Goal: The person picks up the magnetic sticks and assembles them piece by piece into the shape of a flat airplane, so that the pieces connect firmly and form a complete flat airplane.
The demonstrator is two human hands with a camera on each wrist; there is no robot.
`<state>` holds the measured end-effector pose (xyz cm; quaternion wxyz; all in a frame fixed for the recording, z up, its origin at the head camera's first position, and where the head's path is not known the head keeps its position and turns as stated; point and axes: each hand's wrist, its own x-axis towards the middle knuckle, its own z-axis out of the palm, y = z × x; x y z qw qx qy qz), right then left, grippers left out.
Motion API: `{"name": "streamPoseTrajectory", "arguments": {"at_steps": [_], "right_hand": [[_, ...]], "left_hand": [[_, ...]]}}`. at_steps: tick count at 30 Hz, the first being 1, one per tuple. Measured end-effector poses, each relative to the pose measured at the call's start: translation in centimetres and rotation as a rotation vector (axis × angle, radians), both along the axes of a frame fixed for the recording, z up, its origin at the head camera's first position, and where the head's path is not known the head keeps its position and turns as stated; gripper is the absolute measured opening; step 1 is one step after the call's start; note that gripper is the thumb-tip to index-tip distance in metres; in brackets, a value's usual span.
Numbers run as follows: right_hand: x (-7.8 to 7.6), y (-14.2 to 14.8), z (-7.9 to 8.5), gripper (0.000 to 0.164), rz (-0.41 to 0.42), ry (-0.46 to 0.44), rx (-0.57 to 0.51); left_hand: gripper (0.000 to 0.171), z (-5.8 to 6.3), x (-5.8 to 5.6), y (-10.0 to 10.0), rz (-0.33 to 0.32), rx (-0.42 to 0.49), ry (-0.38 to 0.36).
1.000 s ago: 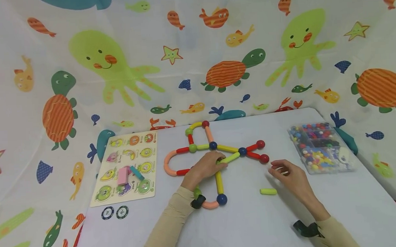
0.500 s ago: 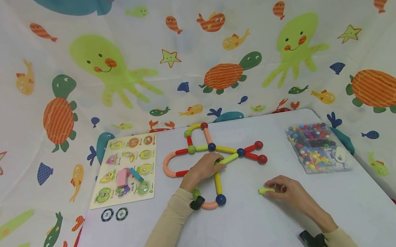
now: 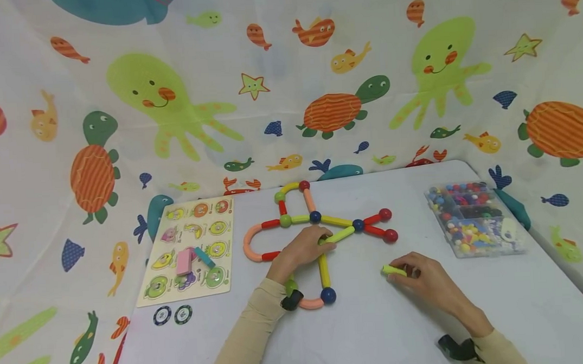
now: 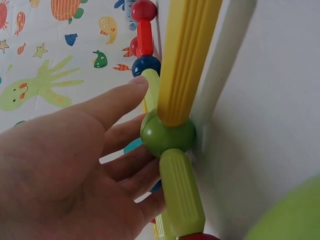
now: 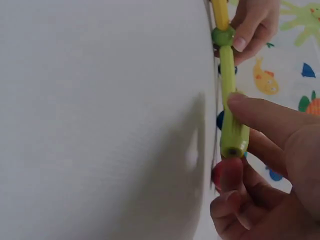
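A figure of magnetic rods and balls lies on the table, its green ball point(image 4: 167, 132) joining yellow and lime rods. My left hand point(image 3: 306, 247) is at this joint, thumb on the lime rod point(image 3: 340, 234) that leads to a blue ball point(image 3: 358, 225), fingers behind the green ball. The yellow rod point(image 3: 324, 272) runs from the joint toward the near blue ball point(image 3: 328, 295). To the right, my right hand point(image 3: 425, 276) pinches a short loose lime rod point(image 5: 234, 132) between thumb and fingers, close over the table. Its hollow-looking end faces the right wrist camera.
A wooden fruit puzzle board point(image 3: 147, 297) with pink point(image 3: 183, 261) and teal blocks point(image 3: 204, 257) lies at left. Two round chips point(image 3: 162, 316) are in front of it. A clear divided bead box point(image 3: 490, 252) sits at right. Red balls point(image 3: 390, 236) end the figure's right arms.
My right hand has come down onto the short lime rod, taken hold of it and turned it slightly. My left hand has stayed at the green joint.
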<state>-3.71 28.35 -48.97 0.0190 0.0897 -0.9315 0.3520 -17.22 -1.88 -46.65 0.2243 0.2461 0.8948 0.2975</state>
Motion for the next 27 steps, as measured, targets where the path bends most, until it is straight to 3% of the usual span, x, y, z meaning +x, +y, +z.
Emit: {"name": "streamPoseTrajectory", "arguments": {"at_steps": [7, 17, 22, 27], "right_hand": [[-2.6, 0.7, 0.8, 0.023, -0.126, 0.079, 0.007], [-7.0, 1.3, 2.1, 0.050, -0.336, -0.082, -0.093], [-8.9, 0.9, 1.8, 0.060, -0.403, -0.170, -0.130], [-9.8, 0.5, 1.2, 0.063, -0.442, -0.234, -0.133]], "left_hand": [[0.043, -0.3, 0.0, -0.1, -0.009, 0.009, 0.016], [0.043, -0.4, 0.0, -0.1, 0.006, 0.002, 0.014], [0.042, -0.2, 0.0, -0.1, 0.012, -0.004, 0.018], [0.042, 0.0, 0.0, -0.1, 0.012, -0.011, 0.013]]}}
